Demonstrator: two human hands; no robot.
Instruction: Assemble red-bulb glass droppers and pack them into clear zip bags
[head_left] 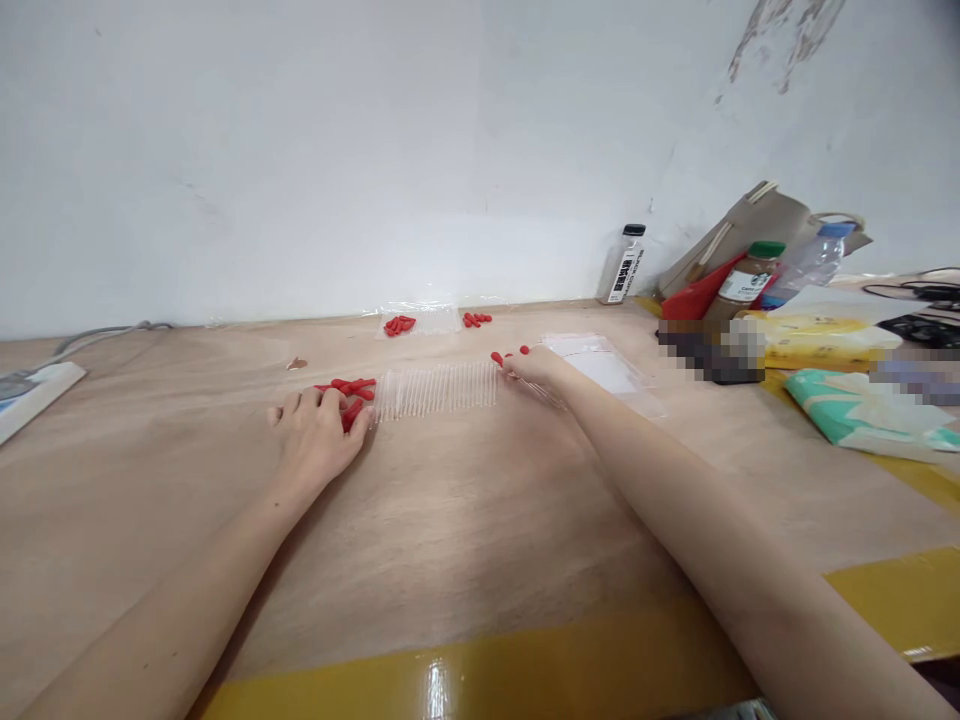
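Note:
My left hand (319, 430) rests on the table with fingers bent and spread. Small red elongated pieces (354, 388) lie at its fingertips, and one shows between thumb and index finger. To its right, a row of thin clear sticks (435, 390) lies side by side. Beyond the row's right end, my right hand (536, 367) has its fingers closed at several red pieces (497, 358). A few more clear sticks (544, 393) show just below that hand; whether it grips them too I cannot tell.
Behind the row lie a clear plastic bag (435, 320) and two small red piles (400, 326). A white sheet in clear plastic (600, 365) is right of centre. Bottles (624, 265), a beige bag (731, 235) and tissue packs (847, 410) crowd the right. A power strip (37, 395) sits left.

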